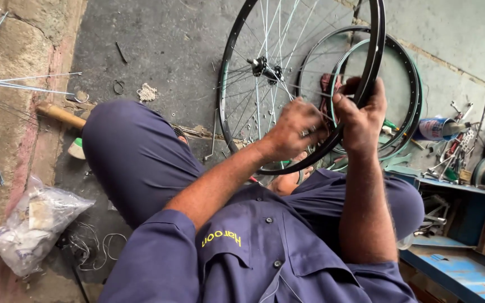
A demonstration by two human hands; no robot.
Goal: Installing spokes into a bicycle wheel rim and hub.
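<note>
Right hand (pixel 360 115) grip clenched on the black rim of the bicycle wheel (pixel 265 84), thumb over its edge. Left hand (pixel 293 128) pinched on a spoke (pixel 322 96) just inside the rim. Wheel stands upright on the concrete floor (pixel 158 39) between the person's knees. Two bare rims (pixel 405 73) lean behind it. Loose spokes (pixel 23 81) lie far left; blue toolbox (pixel 461 213) at right.

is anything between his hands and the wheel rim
Nothing visible does. The right hand already grips the black wheel rim, and the left hand is at the spokes just inside it.
</note>
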